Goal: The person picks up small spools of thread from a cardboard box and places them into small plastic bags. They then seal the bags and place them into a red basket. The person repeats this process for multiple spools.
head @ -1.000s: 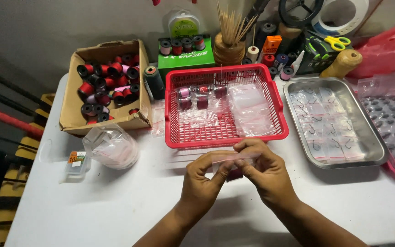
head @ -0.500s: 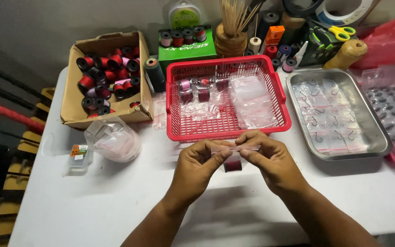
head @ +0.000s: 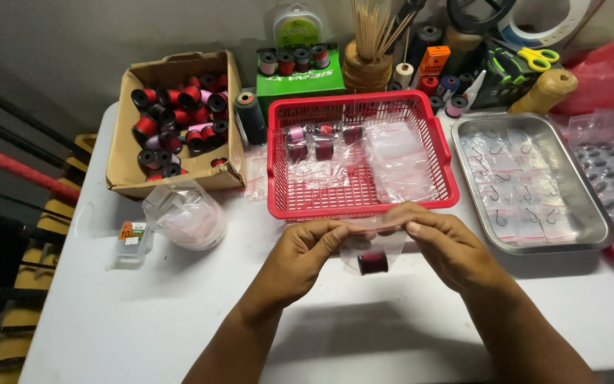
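Two hands are working just above the white bench (head: 143,320), pinching the top edge of a small clear bag (head: 376,245) between them: the left hand (head: 300,259) is gripping its left end, the right hand (head: 449,249) its right end, fingertips pressing along the strip as if closing the seal. One dark red spool (head: 372,263) is already sitting inside that bag, hanging low in it, so the filling looks done and the sealing appears to be under way.

Just beyond the hands, a red basket (head: 278,206) is holding several bagged spools and some loose clear bags, which suggests a number of packs are finished. To its right, a metal tray (head: 591,235) is carrying small bags with hooks in them. To the left, a crumpled clear bag bundle (head: 182,213) is lying near a cardboard box (head: 119,153) that is still holding many red, black and pale spools, so plenty seems to be left to pack. Farther back, a holder of wooden sticks (head: 367,67) and scissors (head: 534,57) are standing among the clutter.
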